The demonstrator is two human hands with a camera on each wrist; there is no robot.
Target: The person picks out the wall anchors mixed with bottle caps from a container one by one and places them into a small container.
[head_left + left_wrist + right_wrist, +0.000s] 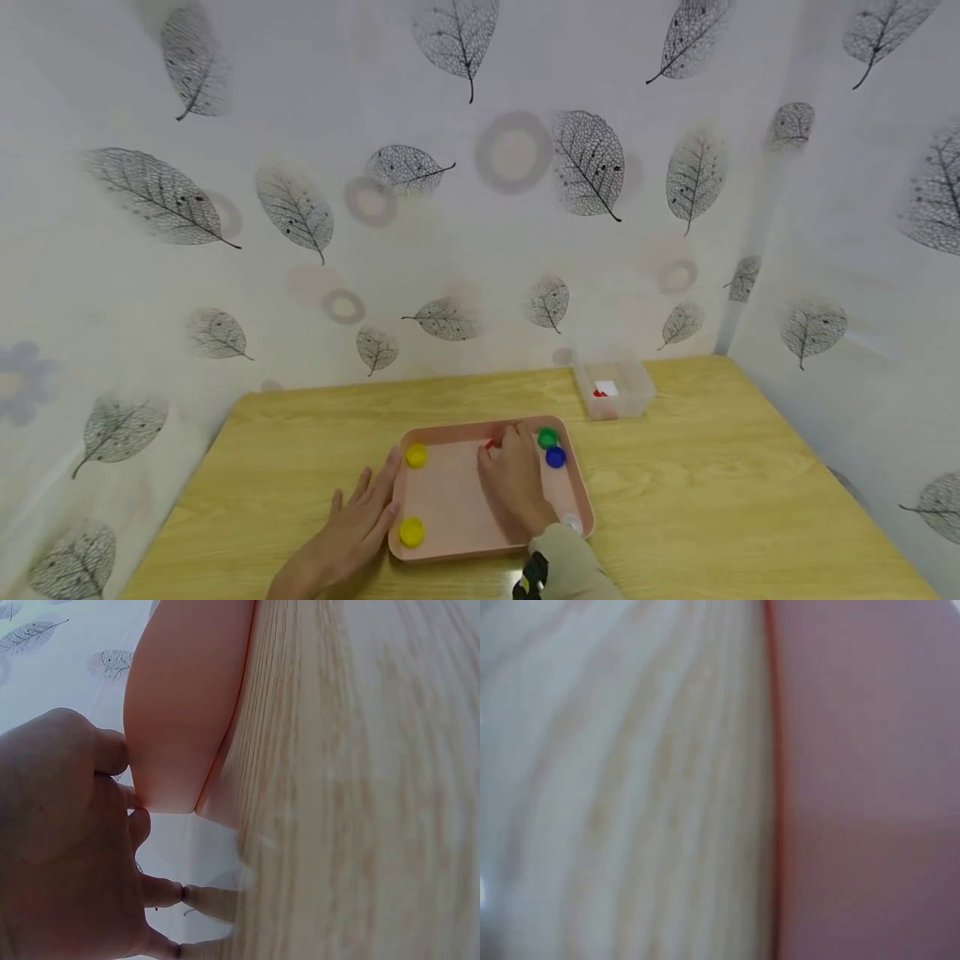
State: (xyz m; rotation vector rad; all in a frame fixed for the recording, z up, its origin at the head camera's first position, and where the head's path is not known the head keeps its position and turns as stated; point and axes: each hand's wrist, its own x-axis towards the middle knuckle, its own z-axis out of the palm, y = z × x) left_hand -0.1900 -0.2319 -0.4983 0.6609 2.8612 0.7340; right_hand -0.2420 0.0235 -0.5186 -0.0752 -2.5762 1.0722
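A shallow pink tray lies on the wooden table. My left hand rests at its left rim, with fingers extended; the left wrist view shows the thumb and fingers of this left hand beside the outer wall of the tray. Over the tray, my right hand pinches a small red piece between thumb and fingers; its exact shape is mostly hidden. The right wrist view holds only the blurred side of the tray and the table, not the hand.
Two yellow round caps sit along the tray's left side. A green cap and a blue cap sit at its upper right, and a clear round piece at lower right. Behind stands a translucent box containing red bits.
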